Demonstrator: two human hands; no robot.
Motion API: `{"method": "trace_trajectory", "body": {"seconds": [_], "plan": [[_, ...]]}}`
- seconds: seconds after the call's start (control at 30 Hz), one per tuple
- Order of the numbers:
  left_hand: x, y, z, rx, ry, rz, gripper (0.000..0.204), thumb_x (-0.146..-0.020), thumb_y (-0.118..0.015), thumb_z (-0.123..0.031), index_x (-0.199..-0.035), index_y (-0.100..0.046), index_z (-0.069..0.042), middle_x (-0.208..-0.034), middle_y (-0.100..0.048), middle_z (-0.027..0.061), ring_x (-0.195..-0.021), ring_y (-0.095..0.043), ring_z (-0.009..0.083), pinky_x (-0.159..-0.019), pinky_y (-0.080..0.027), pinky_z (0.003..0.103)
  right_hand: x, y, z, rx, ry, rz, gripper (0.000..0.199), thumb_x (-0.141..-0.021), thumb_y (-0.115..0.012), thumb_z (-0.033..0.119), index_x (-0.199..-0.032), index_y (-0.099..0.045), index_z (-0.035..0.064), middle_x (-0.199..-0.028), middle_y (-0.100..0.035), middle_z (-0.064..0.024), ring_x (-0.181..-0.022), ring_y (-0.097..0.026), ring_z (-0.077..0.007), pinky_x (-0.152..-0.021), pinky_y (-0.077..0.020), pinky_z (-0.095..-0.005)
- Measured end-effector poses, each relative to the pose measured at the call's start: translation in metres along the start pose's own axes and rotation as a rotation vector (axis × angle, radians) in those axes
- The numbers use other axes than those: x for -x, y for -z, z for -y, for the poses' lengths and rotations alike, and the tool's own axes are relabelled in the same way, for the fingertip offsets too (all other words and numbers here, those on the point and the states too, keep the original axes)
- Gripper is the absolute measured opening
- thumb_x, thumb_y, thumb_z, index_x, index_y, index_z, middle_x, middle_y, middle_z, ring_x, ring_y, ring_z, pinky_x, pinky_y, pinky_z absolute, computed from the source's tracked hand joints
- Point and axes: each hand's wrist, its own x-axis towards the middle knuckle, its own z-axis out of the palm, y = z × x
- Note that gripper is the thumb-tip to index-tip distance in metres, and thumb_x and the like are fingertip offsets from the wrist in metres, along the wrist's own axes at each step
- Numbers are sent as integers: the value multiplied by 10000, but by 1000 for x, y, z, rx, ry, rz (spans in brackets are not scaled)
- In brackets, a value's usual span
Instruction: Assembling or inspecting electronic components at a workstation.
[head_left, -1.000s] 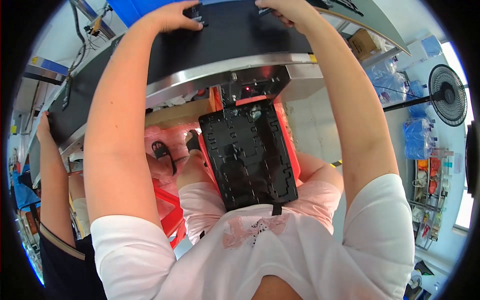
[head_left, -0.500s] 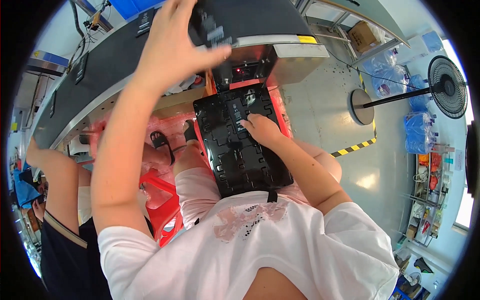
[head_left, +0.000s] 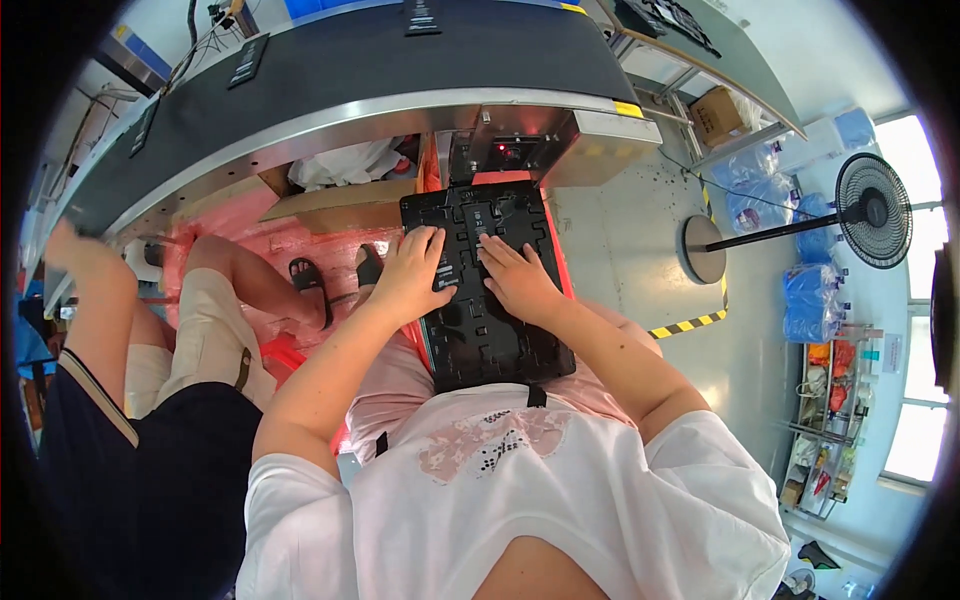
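On my lap lies a black plastic tray (head_left: 500, 350) with moulded slots. My left hand (head_left: 408, 275) rests on its left side, fingers stretched and thumb apart. A flat black battery with white print (head_left: 447, 268) shows between that thumb and the fingers, partly covered by the hand. My right hand (head_left: 522, 285) lies over the tray's middle, fingers extended. Its fingertips touch the lower end of another flat black battery (head_left: 478, 215), which sits in a slot.
Beyond the tray runs a black conveyor belt (head_left: 330, 62) with a metal edge, carrying several flat black batteries (head_left: 247, 60). Under it stands a cardboard box (head_left: 345, 205). A co-worker's legs (head_left: 215, 310) are at my left. A fan (head_left: 873, 210) stands to the right.
My left hand has come down from the belt's edge, where it had a flat black piece, onto the tray's left side. The right hand remains on the tray. The view has shifted.
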Motion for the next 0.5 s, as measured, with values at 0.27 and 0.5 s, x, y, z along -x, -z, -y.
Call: {"method": "trace_trajectory", "body": {"seconds": [0.27, 0.5], "plan": [[4, -25, 7, -61, -55, 15, 502, -863, -586, -286, -1283, -496, -27, -1442, -350, 121, -1371, -273, 289, -1075, -205, 599, -64, 149, 4, -603, 39, -652, 166, -893, -584, 96, -1015, -654, 9, -908, -656, -112, -800, -615, -192, -726, -488, -297], [-8, 7, -29, -6, 130, -96, 488, -842, -614, -208, -1294, -496, -64, -1404, -386, 150, -1314, -351, 305, -1044, -276, 562, -212, 216, -103, 68, -392, -621, 398, -953, -423, 302, -875, -615, -38, -893, -615, -258, -887, -571, -427, -769, -470, -515]]}}
